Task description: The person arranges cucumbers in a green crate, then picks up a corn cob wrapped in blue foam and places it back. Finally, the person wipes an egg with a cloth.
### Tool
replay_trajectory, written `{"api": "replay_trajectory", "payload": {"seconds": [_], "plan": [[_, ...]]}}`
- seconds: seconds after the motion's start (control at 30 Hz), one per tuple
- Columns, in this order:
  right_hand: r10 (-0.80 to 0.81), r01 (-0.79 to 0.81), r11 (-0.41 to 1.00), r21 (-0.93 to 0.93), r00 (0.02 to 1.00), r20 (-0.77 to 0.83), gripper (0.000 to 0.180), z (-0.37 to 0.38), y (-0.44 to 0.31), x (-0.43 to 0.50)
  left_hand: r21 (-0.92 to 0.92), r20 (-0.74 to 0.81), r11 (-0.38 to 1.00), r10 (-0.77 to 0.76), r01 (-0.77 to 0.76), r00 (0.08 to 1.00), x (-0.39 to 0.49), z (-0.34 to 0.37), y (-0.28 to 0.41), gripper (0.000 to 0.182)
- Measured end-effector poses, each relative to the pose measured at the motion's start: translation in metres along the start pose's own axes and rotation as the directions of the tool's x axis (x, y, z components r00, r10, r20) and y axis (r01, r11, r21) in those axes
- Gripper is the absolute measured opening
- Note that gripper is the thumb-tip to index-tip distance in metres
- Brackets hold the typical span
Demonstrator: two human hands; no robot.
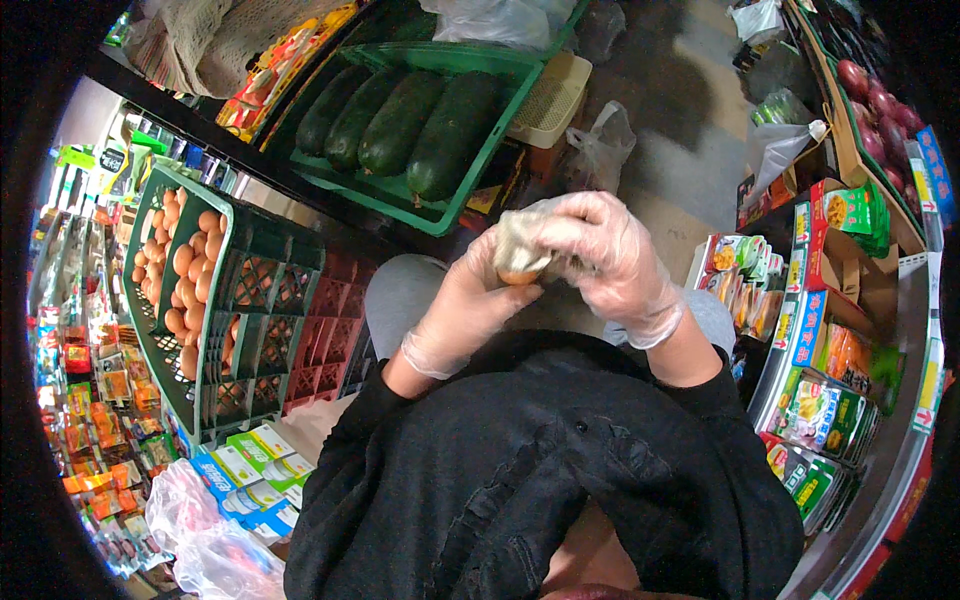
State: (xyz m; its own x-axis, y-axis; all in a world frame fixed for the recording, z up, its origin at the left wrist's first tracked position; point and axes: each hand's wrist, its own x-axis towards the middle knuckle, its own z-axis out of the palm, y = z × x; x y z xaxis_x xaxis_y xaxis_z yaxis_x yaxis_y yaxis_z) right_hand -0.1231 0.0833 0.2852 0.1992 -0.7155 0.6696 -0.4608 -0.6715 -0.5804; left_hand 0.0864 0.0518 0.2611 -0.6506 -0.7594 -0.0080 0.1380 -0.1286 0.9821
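Observation:
Both my hands wear thin clear plastic gloves and are raised in front of my chest. My left hand (pixel 480 292) grips a brown egg (pixel 517 275), whose lower end shows between the fingers and thumb. A pale, crumpled cloth (pixel 516 238) covers the egg's upper part. My right hand (pixel 611 255) has its bent fingers on the cloth beside the left fingertips. To the left, many brown eggs (pixel 196 281) lie in a divided green plastic crate (pixel 225 225).
A green crate (pixel 450 217) of winter melons (pixel 455 135) stands ahead. Red crates (pixel 330 322) sit beside my left leg. Shelves of packaged food (pixel 821 412) line the right, below red onions (pixel 874 112). Plastic bags (pixel 217 547) and a printed carton (pixel 255 476) lie at lower left.

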Motion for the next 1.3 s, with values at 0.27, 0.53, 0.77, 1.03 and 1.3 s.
{"api": "replay_trajectory", "payload": {"seconds": [0.27,0.53,0.77,1.03,1.3], "plan": [[0.192,-0.230,0.940,-0.251,0.967,-0.165,0.037,-0.004,0.014,-0.016,-0.113,0.106,0.993,-0.016,0.028,0.994,0.004,-0.002,0.003,0.083],[0.060,-0.066,0.995,-0.077,0.996,-0.068,0.032,-0.001,-0.014,-0.001,0.017,-0.041,1.000,0.005,-0.004,0.999,0.002,0.000,-0.004,0.069],[-0.150,0.152,0.974,-0.168,0.988,0.027,0.019,-0.001,-0.021,0.011,0.075,-0.089,0.997,0.006,0.001,0.996,0.001,-0.001,0.002,0.067],[0.237,-0.266,0.945,-0.191,0.958,-0.162,0.037,-0.009,0.018,-0.020,-0.087,-0.047,0.993,-0.088,0.084,0.995,0.003,0.001,0.006,0.068],[0.308,-0.275,0.945,0.177,0.930,-0.201,0.033,0.009,0.010,-0.020,0.014,-0.120,1.000,-0.015,0.017,0.993,0.005,-0.004,-0.013,0.072]]}}
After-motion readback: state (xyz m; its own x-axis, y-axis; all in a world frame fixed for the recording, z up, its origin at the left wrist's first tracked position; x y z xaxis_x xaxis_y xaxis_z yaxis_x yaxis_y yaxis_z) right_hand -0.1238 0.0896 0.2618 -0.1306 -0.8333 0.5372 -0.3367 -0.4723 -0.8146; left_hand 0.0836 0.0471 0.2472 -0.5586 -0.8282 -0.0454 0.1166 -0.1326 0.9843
